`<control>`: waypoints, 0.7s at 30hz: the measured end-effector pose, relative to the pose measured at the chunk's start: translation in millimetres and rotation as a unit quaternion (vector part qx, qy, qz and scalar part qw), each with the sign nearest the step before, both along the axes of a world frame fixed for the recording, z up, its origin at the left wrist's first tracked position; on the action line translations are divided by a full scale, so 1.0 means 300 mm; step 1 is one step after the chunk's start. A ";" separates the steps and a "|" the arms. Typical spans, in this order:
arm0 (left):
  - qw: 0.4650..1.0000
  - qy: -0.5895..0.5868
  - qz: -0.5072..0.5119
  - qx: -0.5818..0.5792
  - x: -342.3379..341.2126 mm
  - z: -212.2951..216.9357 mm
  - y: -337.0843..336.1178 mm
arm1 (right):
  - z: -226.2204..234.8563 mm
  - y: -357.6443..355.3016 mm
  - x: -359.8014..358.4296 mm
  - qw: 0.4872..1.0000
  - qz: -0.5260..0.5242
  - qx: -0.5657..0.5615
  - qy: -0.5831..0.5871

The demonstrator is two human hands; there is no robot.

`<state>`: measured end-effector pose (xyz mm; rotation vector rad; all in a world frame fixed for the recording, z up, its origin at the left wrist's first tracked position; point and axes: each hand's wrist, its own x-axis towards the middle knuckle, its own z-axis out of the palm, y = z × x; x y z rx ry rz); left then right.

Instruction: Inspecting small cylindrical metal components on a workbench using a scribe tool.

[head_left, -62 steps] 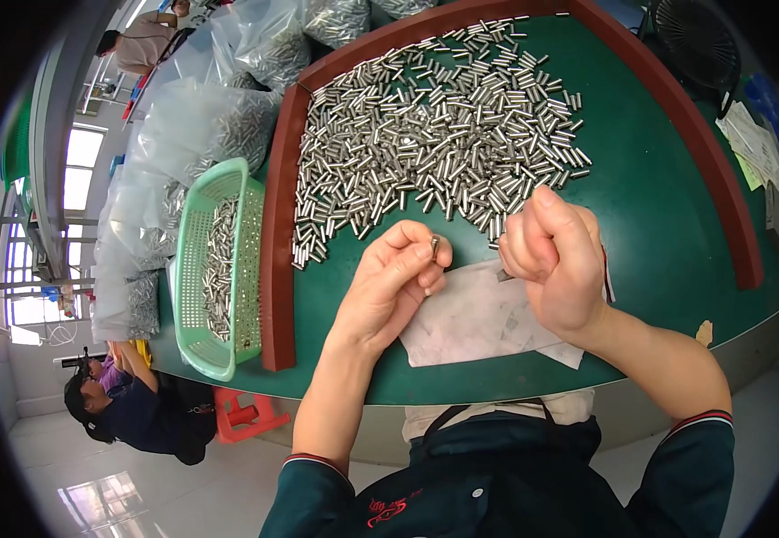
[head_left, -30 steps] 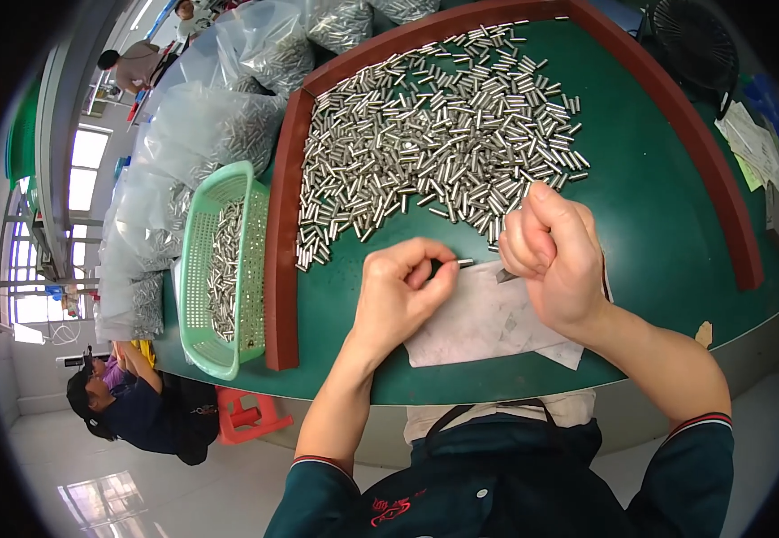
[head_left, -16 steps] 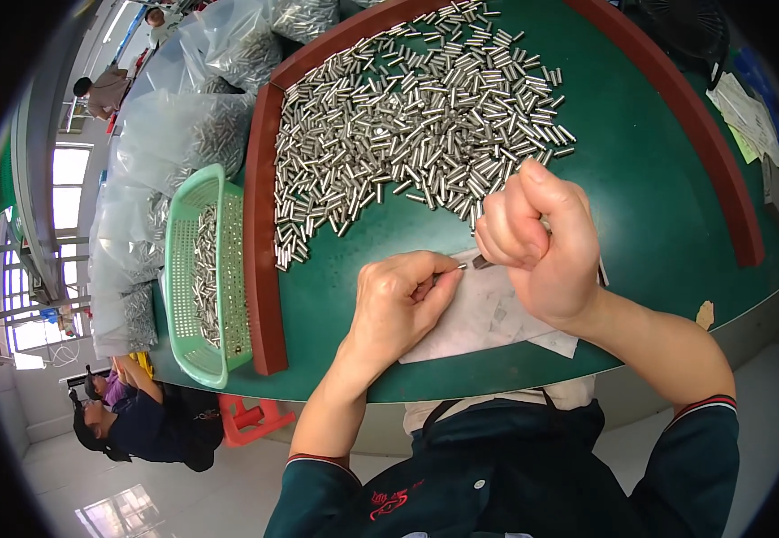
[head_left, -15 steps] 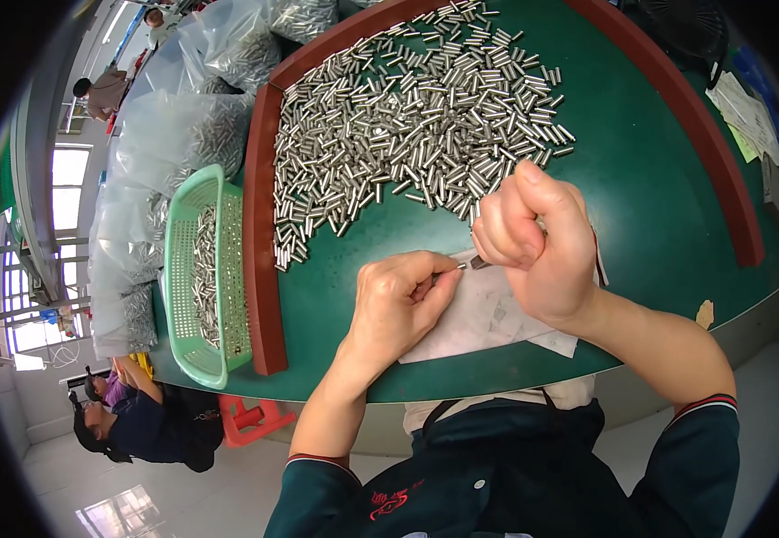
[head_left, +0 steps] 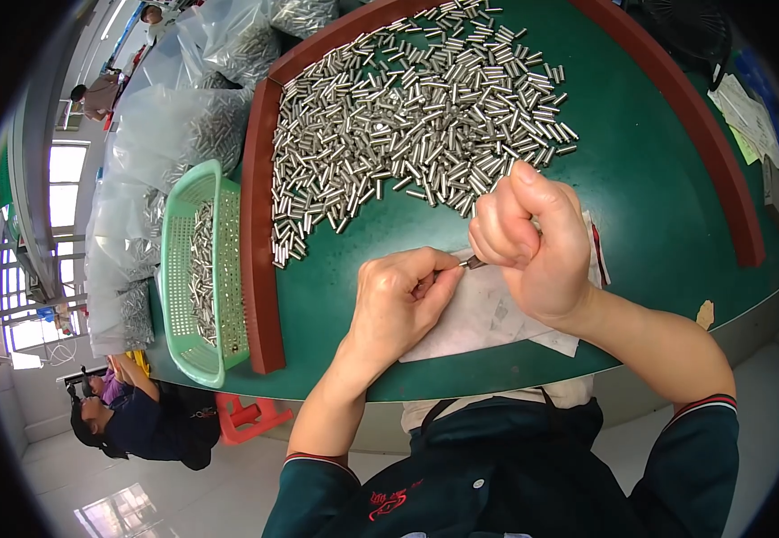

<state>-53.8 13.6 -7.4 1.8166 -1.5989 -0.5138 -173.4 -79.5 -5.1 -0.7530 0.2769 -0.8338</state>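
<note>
My left hand (head_left: 398,291) pinches a small metal pin (head_left: 463,264) between thumb and forefinger. My right hand (head_left: 537,242) is a closed fist, thumb up, just right of the pin. From under its curled fingers a dark narrow tool tip (head_left: 476,261) reaches the pin's end; the rest of that tool is hidden by the hand. Both hands are over a stained white cloth or paper sheet (head_left: 448,330) on the green table (head_left: 649,197). Beyond them spreads a big heap of loose metal pins (head_left: 425,117).
Brown-red rails (head_left: 264,269) border the heap at left and back, another (head_left: 703,125) curves along the right. Outside the left rail stand a green plastic basket (head_left: 219,359) of pins and clear bags (head_left: 129,242) of metal parts. A red stool (head_left: 251,419) and a seated person (head_left: 152,417) are at lower left.
The dark tool tip has come up against the pin's end, with my right hand shifted very slightly left. My left hand keeps its pinch.
</note>
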 end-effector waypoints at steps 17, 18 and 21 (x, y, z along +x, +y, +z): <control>0.998 0.039 0.016 0.039 -0.001 0.008 0.002 | 0.005 0.035 0.007 0.996 -0.026 -0.069 0.039; 0.998 0.038 0.016 0.038 -0.003 0.011 0.001 | 0.002 0.037 0.003 0.997 -0.021 -0.072 0.032; 0.998 0.038 0.014 0.046 -0.007 0.011 0.000 | 0.000 0.033 -0.001 0.996 -0.011 -0.075 0.037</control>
